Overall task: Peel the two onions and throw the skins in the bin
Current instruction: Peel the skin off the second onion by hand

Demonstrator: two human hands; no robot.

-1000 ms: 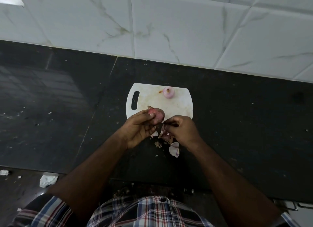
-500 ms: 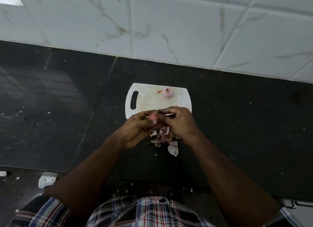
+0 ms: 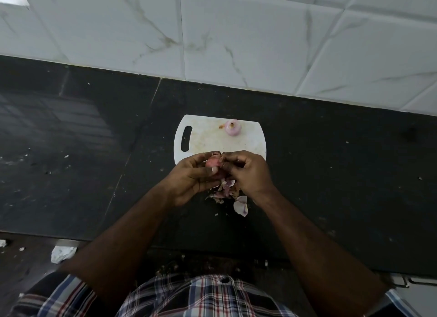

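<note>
I log: left hand (image 3: 189,177) gripping a reddish papery onion (image 3: 211,162), right hand (image 3: 248,172) pinching its skin; smooth peeled onion (image 3: 233,127) at twelve o'clock on the white rounded cutting board (image 3: 208,139); skins (image 3: 228,191) at six o'clock; speckled black bench (image 3: 331,163), marbled tile wall (image 3: 236,33).

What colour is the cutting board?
White, with faint yellowish stains; the cutting board shows in the head view.

Head camera looks steeply down (close) at counter (image 3: 331,175).

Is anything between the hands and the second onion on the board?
Nothing visible. The peeled onion lies alone on the cutting board, beyond the left hand and right hand, which hold the other onion. No bin is in view.
</note>
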